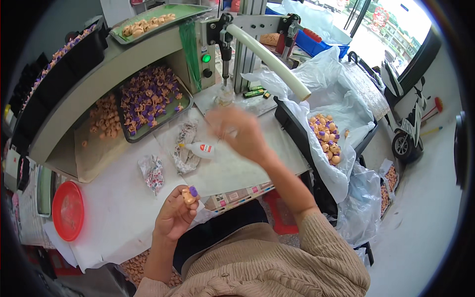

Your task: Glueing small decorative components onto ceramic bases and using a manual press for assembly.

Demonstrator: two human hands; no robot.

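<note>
My left hand is closed on a small peach-and-purple toy figure, held above the table's near edge. Over the middle of the table, in front of the upright press, is my right hand. It is smeared by motion, so its fingers and anything in them cannot be made out. A small white squeeze bottle with a yellow tip lies on a bundle of flowered cloth, left of my right hand. A second flowered bundle rests farther left.
Purple-and-peach parts fill a tray under the curved shelf, beside loose peach pieces. A pale bar juts from the press. At right, a plastic-lined black bin holds figures. A red round tray sits left.
</note>
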